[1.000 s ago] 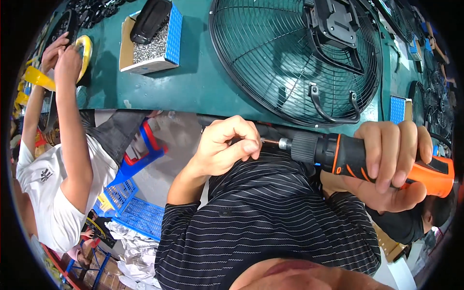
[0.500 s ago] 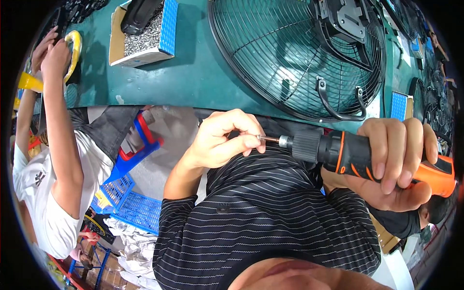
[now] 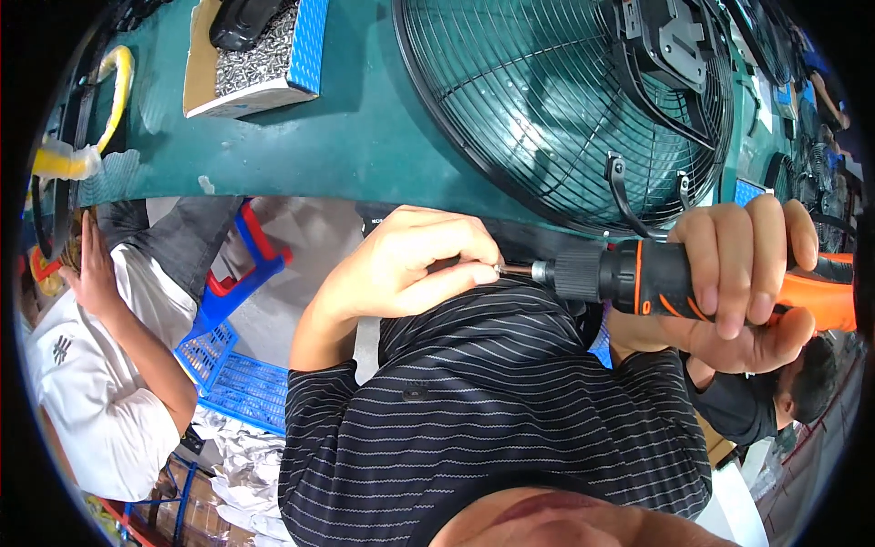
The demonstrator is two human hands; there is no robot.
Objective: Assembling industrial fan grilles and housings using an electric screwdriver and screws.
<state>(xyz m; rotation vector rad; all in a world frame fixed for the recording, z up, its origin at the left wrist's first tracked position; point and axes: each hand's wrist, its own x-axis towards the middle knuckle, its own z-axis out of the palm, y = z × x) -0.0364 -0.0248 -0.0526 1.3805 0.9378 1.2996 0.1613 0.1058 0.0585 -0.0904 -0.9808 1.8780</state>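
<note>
the person holds an orange and black power screwdriver in front of their striped black shirt. the right hand is wrapped tight around the tool's fat body, all the fingers curled over the top and the thumb tucked under. the tool lies sideways, with its tip pointing to the person's left.

the left hand is at the tool's thin metal bit. its thumb and first fingers are pressed together right at the end of the bit, pinching there. if there is a small screw between the fingertips, it is too small and too hidden to see. the other fingers of that hand are bent in loosely.

both hands sit just below the near edge of a dark green table. on the table, just above the hands, lies a big round black fan guard made of thin wire rings. a black part sits on its middle, and two small black brackets stick out at its near rim.

farther left on the table is an open cardboard box with a blue side, full of small shiny metal bits. a black thing rests on top of it. a yellow roll lies at the far left edge.

another person in a white shirt sits to the left, with a hand up by their head. a blue plastic crate is on the floor near them. a third person with dark hair is low on the right.
</note>
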